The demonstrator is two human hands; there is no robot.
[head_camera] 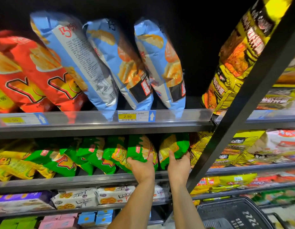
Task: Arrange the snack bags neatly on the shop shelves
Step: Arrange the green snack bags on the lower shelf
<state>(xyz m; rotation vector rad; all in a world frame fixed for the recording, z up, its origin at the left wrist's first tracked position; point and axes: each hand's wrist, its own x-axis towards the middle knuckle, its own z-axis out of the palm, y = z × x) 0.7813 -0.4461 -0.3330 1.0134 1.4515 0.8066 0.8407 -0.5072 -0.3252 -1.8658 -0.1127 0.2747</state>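
Head camera: at five o'clock, one dark shopping basket (234,215), contents too blurred to tell. Left hand (141,167) grips one green snack bag (139,148); right hand (178,166) grips a second green bag (175,144) at its three o'clock, both on the middle shelf (93,180), which holds perhaps six. Upper shelf (93,128), twelve o'clock: three blue bags (120,63), two red bags (42,71).
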